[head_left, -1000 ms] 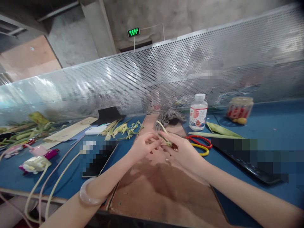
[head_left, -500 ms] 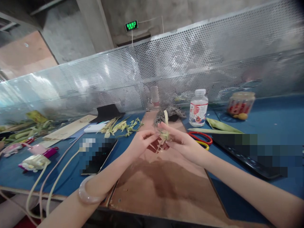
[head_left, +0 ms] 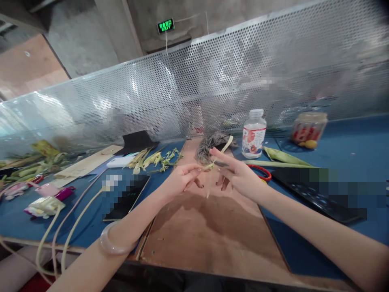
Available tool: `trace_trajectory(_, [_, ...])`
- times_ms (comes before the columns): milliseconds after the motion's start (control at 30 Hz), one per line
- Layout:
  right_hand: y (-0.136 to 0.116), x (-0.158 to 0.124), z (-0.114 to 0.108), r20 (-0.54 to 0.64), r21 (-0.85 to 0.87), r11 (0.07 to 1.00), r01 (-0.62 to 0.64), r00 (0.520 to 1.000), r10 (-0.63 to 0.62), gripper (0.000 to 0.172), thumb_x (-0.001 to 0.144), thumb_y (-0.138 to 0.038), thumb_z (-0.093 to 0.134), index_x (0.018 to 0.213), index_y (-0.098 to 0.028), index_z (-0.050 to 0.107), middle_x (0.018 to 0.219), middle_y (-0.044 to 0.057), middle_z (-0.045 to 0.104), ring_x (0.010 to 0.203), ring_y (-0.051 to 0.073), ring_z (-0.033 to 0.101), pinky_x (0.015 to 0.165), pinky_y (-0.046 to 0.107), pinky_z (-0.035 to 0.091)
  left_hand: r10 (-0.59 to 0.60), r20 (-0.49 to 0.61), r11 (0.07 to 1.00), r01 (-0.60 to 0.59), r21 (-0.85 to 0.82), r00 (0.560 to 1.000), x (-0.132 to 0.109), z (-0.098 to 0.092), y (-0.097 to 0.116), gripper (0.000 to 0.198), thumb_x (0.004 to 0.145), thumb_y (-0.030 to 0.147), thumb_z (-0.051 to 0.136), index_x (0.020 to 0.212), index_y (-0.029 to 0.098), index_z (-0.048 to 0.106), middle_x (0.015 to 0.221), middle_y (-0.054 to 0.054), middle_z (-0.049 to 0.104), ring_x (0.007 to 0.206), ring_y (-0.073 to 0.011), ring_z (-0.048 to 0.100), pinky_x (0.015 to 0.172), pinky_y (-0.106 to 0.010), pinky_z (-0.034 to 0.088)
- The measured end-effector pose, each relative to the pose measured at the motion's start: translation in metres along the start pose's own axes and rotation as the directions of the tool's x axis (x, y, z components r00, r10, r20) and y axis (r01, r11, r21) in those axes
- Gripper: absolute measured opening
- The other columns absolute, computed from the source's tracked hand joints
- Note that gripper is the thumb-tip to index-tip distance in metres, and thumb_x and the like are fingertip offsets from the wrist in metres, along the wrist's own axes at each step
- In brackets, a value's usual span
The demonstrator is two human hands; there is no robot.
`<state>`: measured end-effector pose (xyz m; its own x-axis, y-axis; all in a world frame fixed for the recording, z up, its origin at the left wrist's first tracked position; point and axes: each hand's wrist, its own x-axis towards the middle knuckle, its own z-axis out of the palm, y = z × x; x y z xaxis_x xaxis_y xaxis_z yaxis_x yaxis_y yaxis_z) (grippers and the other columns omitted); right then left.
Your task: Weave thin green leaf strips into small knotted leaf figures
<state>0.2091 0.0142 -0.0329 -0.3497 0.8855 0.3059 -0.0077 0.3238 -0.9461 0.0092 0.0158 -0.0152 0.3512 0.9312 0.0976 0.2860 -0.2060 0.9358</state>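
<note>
My left hand (head_left: 182, 178) pinches the left end of a small pale green plant piece (head_left: 209, 166) above the wooden board (head_left: 209, 235). On its other side, my right hand (head_left: 237, 174) has its fingers around a pale strip (head_left: 227, 144) that sticks up from the piece. Another thin pale strand hangs below, between the hands. Behind them lies a bundle of grey yarn (head_left: 209, 147). Small green and yellowish plant pieces (head_left: 154, 159) rest on the blue surface to the left.
A labelled bottle (head_left: 254, 134) and a jar (head_left: 309, 129) stand at the back right, near scissors with red handles (head_left: 264, 170) and a dark tray (head_left: 313, 196). A phone (head_left: 130, 198) and cables (head_left: 77, 223) are on the left.
The hands have moved slightly apart. The pale strip now leans to the right, and the plant piece lies flatter between the fingers. The view has shifted slightly.
</note>
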Motion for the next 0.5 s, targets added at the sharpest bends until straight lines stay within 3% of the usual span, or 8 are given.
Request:
trace_trajectory(133, [-0.0016, -0.0002, 0.0004, -0.016, -0.038, 0.998, -0.048, 0.999, 0.048, 0.064, 0.084, -0.007, 0.041, 0.143, -0.025, 0.026, 0.076, 0.002, 0.065, 0.053, 0.01, 0.059, 0.041, 0.019, 0.051, -0.011, 0.102, 0.999, 0.007, 0.047, 0.995, 0.0015, -0.0029, -0.0018, 0.036, 0.085, 0.036, 0.051, 0.115, 0.018, 0.058, 0.059, 0.0, 0.064, 0.038, -0.0054, 0.039, 0.04, -0.02, 0.019])
trace_trajectory(267, [0.0005, 0.0019, -0.0012, -0.046, -0.017, 0.998, -0.053, 0.998, 0.052, 0.063, 0.084, -0.008, 0.043, 0.143, -0.023, 0.028, 0.064, -0.001, 0.061, 0.049, 0.011, 0.057, 0.041, 0.021, 0.052, -0.035, 0.17, 0.998, 0.026, 0.055, 0.985, 0.0038, -0.004, -0.0018, 0.038, 0.085, 0.029, 0.049, 0.121, 0.017, 0.053, 0.056, 0.0, 0.062, 0.041, -0.0071, 0.047, 0.039, -0.02, 0.017])
trace_trajectory(367, [0.0023, 0.0034, -0.0037, -0.059, 0.008, 0.999, -0.037, 0.998, 0.037, 0.06, 0.086, -0.011, 0.043, 0.143, -0.023, 0.028, 0.063, -0.001, 0.061, 0.048, 0.011, 0.057, 0.045, 0.024, 0.055, -0.036, 0.219, 0.999, 0.027, 0.044, 0.975, 0.0049, -0.0037, -0.003, 0.039, 0.086, 0.026, 0.047, 0.123, 0.017, 0.052, 0.049, 0.003, 0.056, 0.049, -0.0103, 0.056, 0.042, -0.019, 0.028])
trace_trajectory(433, [0.0019, 0.0033, -0.0049, -0.043, 0.004, 1.0, -0.025, 0.999, 0.025, 0.061, 0.086, -0.01, 0.042, 0.143, -0.025, 0.027, 0.066, -0.001, 0.062, 0.05, 0.011, 0.058, 0.047, 0.025, 0.056, -0.001, 0.219, 0.999, -0.006, 0.032, 0.976, 0.0052, -0.0035, -0.005, 0.037, 0.086, 0.024, 0.045, 0.122, 0.017, 0.052, 0.044, 0.005, 0.052, 0.056, -0.0131, 0.061, 0.055, -0.021, 0.041])
trace_trajectory(500, [0.0001, 0.0019, -0.0049, -0.03, -0.019, 0.999, -0.038, 0.999, 0.037, 0.063, 0.086, -0.01, 0.042, 0.144, -0.025, 0.024, 0.06, -0.002, 0.059, 0.049, 0.011, 0.058, 0.047, 0.024, 0.055, 0.04, 0.189, 0.995, -0.057, 0.087, 0.981, 0.0049, -0.003, -0.0069, 0.036, 0.086, 0.023, 0.046, 0.121, 0.017, 0.053, 0.048, 0.004, 0.055, 0.063, -0.0151, 0.064, 0.068, -0.027, 0.046])
